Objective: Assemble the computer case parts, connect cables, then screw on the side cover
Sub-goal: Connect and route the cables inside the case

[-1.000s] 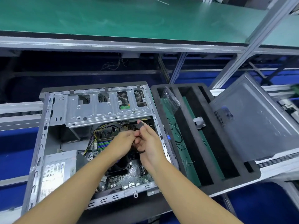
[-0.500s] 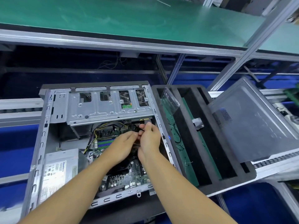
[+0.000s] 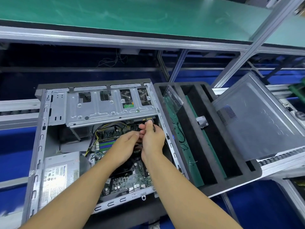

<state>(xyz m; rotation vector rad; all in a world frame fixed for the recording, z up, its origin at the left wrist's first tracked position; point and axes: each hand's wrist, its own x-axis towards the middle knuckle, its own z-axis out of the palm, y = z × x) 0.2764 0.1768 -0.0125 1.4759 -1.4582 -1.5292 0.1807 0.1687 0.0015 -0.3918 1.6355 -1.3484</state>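
We pinch a cable connector (image 3: 142, 126) with both left hand (image 3: 126, 143) and right hand (image 3: 152, 138) inside open computer case (image 3: 41, 129), under drive cage (image 3: 107, 109).

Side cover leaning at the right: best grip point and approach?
Take the side cover by its raised far edge, coming from above. It lies tilted, with its near edge low against the foam tray, so the top edge is free; the flat face offers fingers nothing.

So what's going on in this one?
A person is working inside an open computer case lying on its side. Both hands meet near the drive cage: the right hand pinches a cable connector at the cage's edge, with the left hand beside it. The side cover lies off to the right, not yet fitted.
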